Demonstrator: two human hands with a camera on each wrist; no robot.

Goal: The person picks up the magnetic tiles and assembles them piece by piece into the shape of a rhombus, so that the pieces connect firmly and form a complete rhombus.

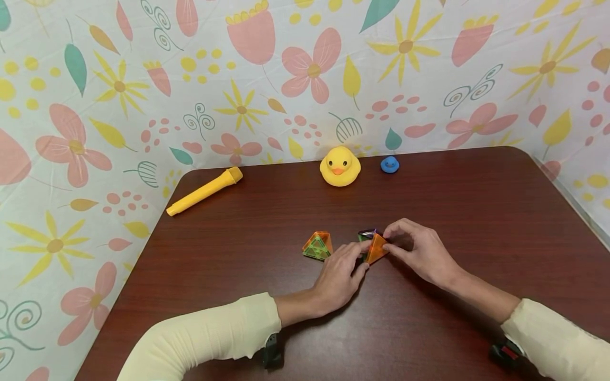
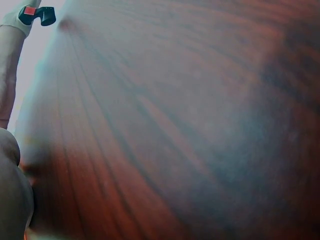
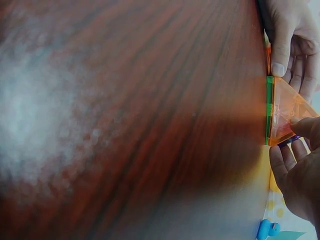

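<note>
Near the middle of the table, both hands work on translucent magnetic tiles. My right hand (image 1: 424,251) pinches an orange triangular tile (image 1: 376,248), its thumb on the tile's face in the right wrist view. Coming from the other side, my left hand (image 1: 340,275) holds the same small assembly, its thumb (image 3: 278,69) at a corner of the orange tile. A purple tile (image 1: 368,233) and a green tile (image 3: 269,107) adjoin the orange one, partly hidden by fingers. Left of them lies a separate group, a green triangular tile (image 1: 316,248) overlapping an orange tile (image 1: 324,236).
A yellow toy microphone (image 1: 205,191) lies at the back left of the dark wooden table (image 1: 229,238). Along the back edge sit a yellow rubber duck (image 1: 340,167) and a small blue duck (image 1: 389,164). A flower-patterned cloth (image 1: 286,121) hangs behind the table.
</note>
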